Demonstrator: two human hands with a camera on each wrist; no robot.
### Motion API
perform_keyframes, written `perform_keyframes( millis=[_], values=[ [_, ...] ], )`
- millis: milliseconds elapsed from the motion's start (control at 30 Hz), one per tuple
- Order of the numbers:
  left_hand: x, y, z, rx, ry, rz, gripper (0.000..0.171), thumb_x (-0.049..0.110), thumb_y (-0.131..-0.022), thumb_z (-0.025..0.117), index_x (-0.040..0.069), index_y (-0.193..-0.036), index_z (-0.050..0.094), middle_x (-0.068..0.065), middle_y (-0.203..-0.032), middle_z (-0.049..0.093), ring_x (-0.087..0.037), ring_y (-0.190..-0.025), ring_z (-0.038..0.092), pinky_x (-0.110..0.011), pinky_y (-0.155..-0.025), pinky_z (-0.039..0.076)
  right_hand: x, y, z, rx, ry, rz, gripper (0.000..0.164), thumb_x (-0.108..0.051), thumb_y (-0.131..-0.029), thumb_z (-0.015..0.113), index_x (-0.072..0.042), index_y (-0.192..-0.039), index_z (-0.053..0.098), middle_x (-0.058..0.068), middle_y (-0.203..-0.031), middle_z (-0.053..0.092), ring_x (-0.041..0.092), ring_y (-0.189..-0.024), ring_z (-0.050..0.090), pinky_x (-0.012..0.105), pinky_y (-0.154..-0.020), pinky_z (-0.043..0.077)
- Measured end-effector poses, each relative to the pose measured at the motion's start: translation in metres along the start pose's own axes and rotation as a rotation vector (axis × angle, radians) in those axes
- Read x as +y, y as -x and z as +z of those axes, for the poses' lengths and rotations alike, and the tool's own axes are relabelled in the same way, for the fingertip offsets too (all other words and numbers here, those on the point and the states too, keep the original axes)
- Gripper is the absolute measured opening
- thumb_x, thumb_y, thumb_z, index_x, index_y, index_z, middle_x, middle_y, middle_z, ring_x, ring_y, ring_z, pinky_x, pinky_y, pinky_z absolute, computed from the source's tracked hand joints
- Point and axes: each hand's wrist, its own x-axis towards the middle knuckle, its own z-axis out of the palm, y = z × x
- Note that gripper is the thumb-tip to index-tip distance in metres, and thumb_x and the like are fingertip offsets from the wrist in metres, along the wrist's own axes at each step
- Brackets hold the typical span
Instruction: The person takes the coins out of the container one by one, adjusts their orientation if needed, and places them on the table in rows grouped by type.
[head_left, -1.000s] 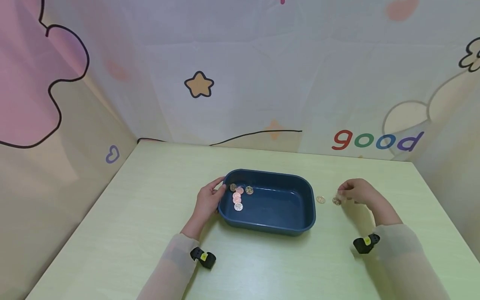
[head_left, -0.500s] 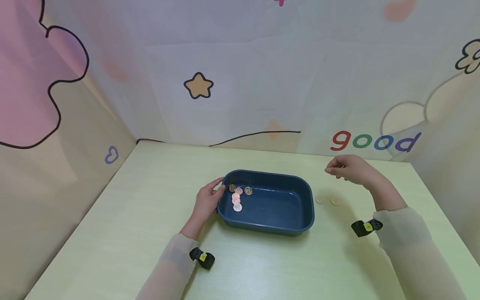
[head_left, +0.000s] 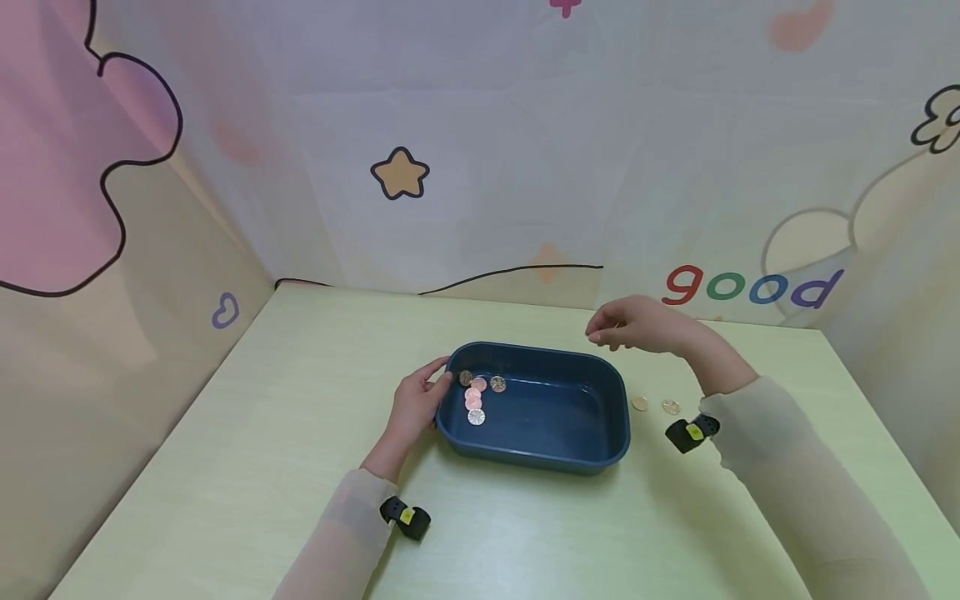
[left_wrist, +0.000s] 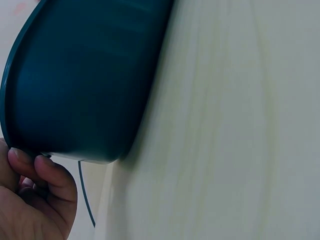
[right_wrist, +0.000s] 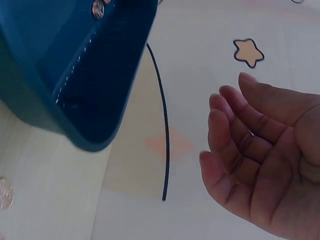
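Observation:
A dark blue plastic tub point(head_left: 547, 417) stands on the table; several coins point(head_left: 476, 416), silvery, gold-toned and pinkish, lie at its left end. My left hand point(head_left: 414, 400) grips the tub's left end, thumb at the rim; in the left wrist view its curled fingers point(left_wrist: 55, 177) meet the tub's wall. My right hand point(head_left: 637, 323) hovers above and beyond the tub's far right corner. In the right wrist view its fingers point(right_wrist: 237, 150) are loosely bent, with nothing visible between them. Two coins point(head_left: 639, 403) lie on the table just right of the tub.
The pale green table point(head_left: 247, 450) meets a printed fabric backdrop point(head_left: 480, 192) at the back, with side panels left and right. Both wrists wear small black cameras point(head_left: 693, 432).
My right hand has risen from beside the two table coins and moved left, toward the tub's far right corner. My left hand and the tub have stayed in place.

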Motion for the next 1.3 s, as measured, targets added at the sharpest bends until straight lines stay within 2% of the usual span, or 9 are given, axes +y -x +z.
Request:
perform_keyframes(
  millis=[233, 500, 733, 867, 1000, 1100, 1300],
  values=[
    [0.000, 0.000, -0.001, -0.003, -0.004, 0.004, 0.041, 0.020, -0.105, 0.057, 0.010, -0.145, 0.058, 0.005, -0.056, 0.042, -0.010, -0.040, 0.040, -0.020, -0.043, 0.037, -0.019, -0.028, 0.018, -0.097, 0.059, -0.067, 0.031, -0.017, -0.102, 0.060, 0.003, -0.124, 0.068, 0.019, -0.113, 0.073, 0.026, -0.094, 0.071, 0.046, -0.090, 0.060],
    [-0.001, 0.001, -0.001, -0.002, -0.001, 0.012, 0.041, 0.020, -0.105, 0.057, 0.009, -0.144, 0.058, 0.004, -0.055, 0.043, -0.010, -0.039, 0.040, -0.020, -0.043, 0.037, -0.035, -0.057, 0.045, -0.177, 0.111, -0.102, 0.033, -0.012, -0.101, 0.061, 0.007, -0.128, 0.066, 0.021, -0.117, 0.073, 0.024, -0.092, 0.072, 0.043, -0.093, 0.060],
    [0.000, 0.002, -0.002, -0.001, -0.002, 0.017, 0.041, 0.020, -0.105, 0.057, 0.009, -0.144, 0.058, 0.005, -0.055, 0.042, -0.010, -0.039, 0.040, -0.020, -0.043, 0.037, -0.042, -0.077, 0.067, -0.249, 0.118, -0.102, 0.036, -0.008, -0.100, 0.061, 0.011, -0.131, 0.062, 0.023, -0.116, 0.074, 0.024, -0.090, 0.074, 0.036, -0.089, 0.061],
    [0.001, 0.002, -0.002, -0.002, 0.003, 0.014, 0.041, 0.019, -0.105, 0.057, 0.009, -0.145, 0.058, 0.005, -0.055, 0.042, -0.010, -0.039, 0.040, -0.020, -0.042, 0.037, -0.045, -0.086, 0.080, -0.292, 0.148, -0.082, 0.039, -0.008, -0.100, 0.062, 0.012, -0.134, 0.060, 0.022, -0.116, 0.075, 0.026, -0.091, 0.075, 0.034, -0.087, 0.060],
    [0.001, 0.002, -0.002, 0.001, -0.003, 0.006, 0.041, 0.020, -0.105, 0.057, 0.009, -0.145, 0.058, 0.005, -0.055, 0.042, -0.010, -0.039, 0.040, -0.020, -0.043, 0.037, -0.047, -0.093, 0.092, -0.314, 0.172, -0.019, 0.043, -0.011, -0.100, 0.063, 0.010, -0.138, 0.058, 0.022, -0.122, 0.073, 0.025, -0.094, 0.076, 0.034, -0.086, 0.060],
    [-0.001, 0.001, -0.001, -0.002, 0.003, 0.013, 0.041, 0.019, -0.104, 0.057, 0.008, -0.144, 0.058, 0.005, -0.055, 0.043, -0.009, -0.039, 0.040, -0.020, -0.043, 0.037, -0.045, -0.097, 0.099, -0.309, 0.190, 0.033, 0.046, -0.013, -0.100, 0.065, 0.007, -0.140, 0.057, 0.020, -0.123, 0.073, 0.023, -0.093, 0.075, 0.032, -0.080, 0.060],
    [-0.004, -0.001, -0.001, 0.002, 0.025, 0.055, 0.040, 0.015, -0.103, 0.059, 0.004, -0.142, 0.059, 0.002, -0.056, 0.049, -0.005, -0.037, 0.039, -0.020, -0.041, 0.035, -0.042, -0.101, 0.107, -0.292, 0.234, 0.055, 0.041, -0.014, -0.099, 0.067, 0.002, -0.136, 0.063, 0.015, -0.100, 0.075, 0.017, -0.080, 0.069, 0.026, -0.065, 0.054]
  ],
)
